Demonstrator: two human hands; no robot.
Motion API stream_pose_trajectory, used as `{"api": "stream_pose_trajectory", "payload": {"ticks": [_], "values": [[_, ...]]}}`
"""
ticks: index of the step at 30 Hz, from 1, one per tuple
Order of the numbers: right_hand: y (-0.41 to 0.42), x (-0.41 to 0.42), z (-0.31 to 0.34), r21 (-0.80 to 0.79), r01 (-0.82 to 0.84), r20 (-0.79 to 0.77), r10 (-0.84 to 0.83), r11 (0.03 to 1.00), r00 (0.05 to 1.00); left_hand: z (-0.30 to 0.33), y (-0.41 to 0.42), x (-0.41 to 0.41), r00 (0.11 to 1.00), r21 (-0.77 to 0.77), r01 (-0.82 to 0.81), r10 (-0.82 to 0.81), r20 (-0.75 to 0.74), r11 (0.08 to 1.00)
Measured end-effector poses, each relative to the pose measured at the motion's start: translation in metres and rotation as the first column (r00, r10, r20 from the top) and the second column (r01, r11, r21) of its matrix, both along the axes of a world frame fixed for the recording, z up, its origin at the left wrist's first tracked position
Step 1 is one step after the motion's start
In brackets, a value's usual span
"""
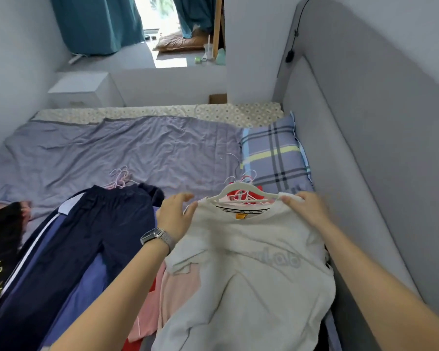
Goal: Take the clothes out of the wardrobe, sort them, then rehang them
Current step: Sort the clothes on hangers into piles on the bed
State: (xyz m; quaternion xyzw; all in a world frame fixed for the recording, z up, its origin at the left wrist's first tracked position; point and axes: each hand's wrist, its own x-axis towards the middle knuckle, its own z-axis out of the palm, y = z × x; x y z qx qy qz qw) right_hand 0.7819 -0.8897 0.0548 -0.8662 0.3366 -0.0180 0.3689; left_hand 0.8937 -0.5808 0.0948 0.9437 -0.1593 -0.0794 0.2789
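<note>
A white T-shirt (251, 269) on a white hanger (246, 195) lies on top of a clothes pile on the bed. My left hand (174, 215), with a watch on its wrist, pinches the shirt's left shoulder. My right hand (306, 207) grips the right shoulder over the hanger's end. Under the shirt lie pink (180, 282) and red garments on hangers. To the left lie navy track trousers (86, 239) with a white stripe, topped by pink hangers (119, 177). A black printed garment (0, 249) lies at the far left.
The bed has a purple sheet (137, 145) and a plaid pillow (274, 158) at the right. A grey padded headboard (365, 148) runs along the right side. A white nightstand (84, 89) and teal curtains (96, 21) stand beyond the bed.
</note>
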Motion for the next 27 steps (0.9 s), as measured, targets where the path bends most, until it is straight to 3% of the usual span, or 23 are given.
{"api": "stream_pose_trajectory", "payload": {"ticks": [5, 7, 12, 14, 17, 22, 27], "values": [[-0.022, 0.047, -0.055, -0.203, -0.044, -0.262, -0.011, 0.978, 0.965, -0.041, 0.026, 0.014, 0.988, -0.008, -0.057, 0.056, -0.145, 0.998], [-0.029, 0.056, -0.07, -0.272, -0.133, -0.382, 0.02, 0.953, 0.924, -0.053, 0.034, 0.018, 0.981, 0.014, -0.081, 0.082, -0.174, 0.997], [-0.041, 0.064, -0.092, -0.187, -0.359, -0.614, 0.176, 0.915, 0.769, -0.07, 0.041, 0.023, 0.974, 0.008, -0.107, 0.106, -0.198, 0.994], [-0.036, 0.074, -0.084, -0.259, -0.399, -0.606, 0.174, 0.88, 0.776, -0.073, 0.037, 0.024, 0.974, 0.001, -0.1, 0.098, -0.205, 0.995], [-0.011, 0.099, -0.061, -0.33, -0.409, -0.448, 0.24, 0.851, 0.861, -0.077, 0.036, 0.023, 0.973, -0.01, -0.076, 0.072, -0.221, 0.997], [0.053, 0.121, -0.022, -0.081, -0.528, -0.344, 0.474, 0.845, 0.811, -0.072, 0.054, 0.02, 0.96, -0.036, -0.09, 0.077, -0.269, 0.995], [0.135, 0.12, 0.001, -0.052, -0.56, -0.26, 0.53, 0.827, 0.807, -0.062, 0.119, 0.017, 0.947, -0.036, -0.179, 0.163, -0.276, 0.983]]}}
